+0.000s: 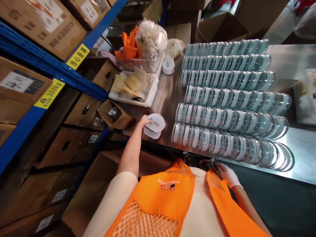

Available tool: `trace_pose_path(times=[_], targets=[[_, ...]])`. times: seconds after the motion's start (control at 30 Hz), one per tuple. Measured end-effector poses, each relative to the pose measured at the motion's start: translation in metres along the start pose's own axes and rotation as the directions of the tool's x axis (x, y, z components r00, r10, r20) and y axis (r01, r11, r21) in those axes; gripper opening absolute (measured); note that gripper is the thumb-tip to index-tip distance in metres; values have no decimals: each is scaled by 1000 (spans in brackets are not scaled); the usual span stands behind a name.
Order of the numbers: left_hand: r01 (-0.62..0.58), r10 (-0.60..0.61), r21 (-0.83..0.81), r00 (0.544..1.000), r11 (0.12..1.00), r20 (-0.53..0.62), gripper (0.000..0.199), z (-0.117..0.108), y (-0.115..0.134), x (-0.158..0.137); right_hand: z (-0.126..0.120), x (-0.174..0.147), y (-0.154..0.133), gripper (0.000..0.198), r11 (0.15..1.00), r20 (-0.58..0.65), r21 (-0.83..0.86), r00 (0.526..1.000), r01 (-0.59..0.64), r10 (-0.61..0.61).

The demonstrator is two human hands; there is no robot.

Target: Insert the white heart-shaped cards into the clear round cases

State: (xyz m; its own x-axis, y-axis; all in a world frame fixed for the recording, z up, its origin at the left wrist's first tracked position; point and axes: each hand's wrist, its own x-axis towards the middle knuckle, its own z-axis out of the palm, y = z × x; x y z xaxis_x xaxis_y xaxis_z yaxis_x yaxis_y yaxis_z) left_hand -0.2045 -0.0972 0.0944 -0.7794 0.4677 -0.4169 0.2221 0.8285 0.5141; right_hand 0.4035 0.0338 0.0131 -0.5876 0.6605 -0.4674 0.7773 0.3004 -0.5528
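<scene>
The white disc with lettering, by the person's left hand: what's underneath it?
At least one more white disc shows below the lettered disc, partly covered by it. The left hand overlaps the top one's edge. Anything else directly underneath is hidden.

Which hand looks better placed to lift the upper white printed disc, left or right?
Left, most likely: the left hand touches the upper white disc, whereas the right hand is well away from it, close to the orange vest.
</scene>
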Motion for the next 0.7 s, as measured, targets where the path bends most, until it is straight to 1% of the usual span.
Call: trace_pose_path(times=[0.07, 0.1, 0.13, 0.2, 0.23, 0.27, 0.3, 0.33, 0.37, 0.43, 0.47, 0.5, 0.53, 0.57, 0.6, 0.67, 0.7], targets=[[-2, 9, -112, 998, 994, 64, 77, -17, -9, -13, -3, -1, -2, 33, 999, -27, 40, 999, -22, 23], [2, 16, -208, 996, 978, 86, 74, -26, -14, -21, -6, -2, -5, 33, 998, -40, 63, 999, -27, 30], [1, 32, -321, 995, 947, 97, 72, -35, -19, -31, -8, -2, -9, 33, 995, -58, 92, 998, -26, 31], [-16, 91, -542, 990, 841, 112, 70, -47, -24, -56, -17, -2, -24, 35, 984, -107, 176, 994, 11, 8], [-30, 134, -614, 983, 788, 123, 68, -48, -22, -70, -22, -2, -37, 37, 971, -134, 236, 991, 44, -12], [-43, 183, -651, 972, 758, 148, 67, -44, -18, -86, -27, -2, -52, 42, 949, -156, 305, 987, 82, -35], [-48, 231, -666, 955, 744, 189, 66, -36, -10, -103, -33, -2, -71, 48, 916, -173, 382, 983, 123, -60], [-44, 274, -665, 930, 746, 246, 65, -23, 1, -119, -38, -2, -92, 54, 872, -173, 461, 981, 162, -91], [-27, 309, -654, 895, 756, 321, 64, -6, 14, -136, -42, -2, -114, 60, 819, -170, 536, 977, 203, -131], [-1, 374, -629, 805, 777, 461, 59, 36, 43, -168, -45, -1, -153, 72, 707, -152, 653, 961, 272, -229], [5, 407, -622, 752, 783, 519, 57, 58, 56, -181, -45, -1, -168, 74, 682, -127, 675, 955, 281, -268], [-8, 434, -611, 712, 791, 553, 55, 79, 69, -193, -43, -1, -179, 74, 676, -107, 680, 951, 284, -292], [-51, 456, -595, 696, 802, 555, 53, 99, 79, -203, -42, -3, -183, 72, 683, -82, 677, 950, 275, -302], [-112, 475, -574, 698, 811, 535, 51, 116, 87, -211, -39, -5, -183, 69, 700, -58, 668, 956, 252, -289], [-179, 496, -550, 707, 816, 505, 51, 132, 94, -217, -37, -9, -178, 66, 723, -39, 657, 968, 213, -250], [-268, 515, -505, 730, 820, 449, 49, 156, 105, -225, -33, -22, -158, 60, 768, -40, 632, 995, 100, -97], [-276, 507, -489, 741, 827, 439, 47, 165, 110, -227, -32, -29, -146, 58, 781, -73, 623, 997, 43, 3]])
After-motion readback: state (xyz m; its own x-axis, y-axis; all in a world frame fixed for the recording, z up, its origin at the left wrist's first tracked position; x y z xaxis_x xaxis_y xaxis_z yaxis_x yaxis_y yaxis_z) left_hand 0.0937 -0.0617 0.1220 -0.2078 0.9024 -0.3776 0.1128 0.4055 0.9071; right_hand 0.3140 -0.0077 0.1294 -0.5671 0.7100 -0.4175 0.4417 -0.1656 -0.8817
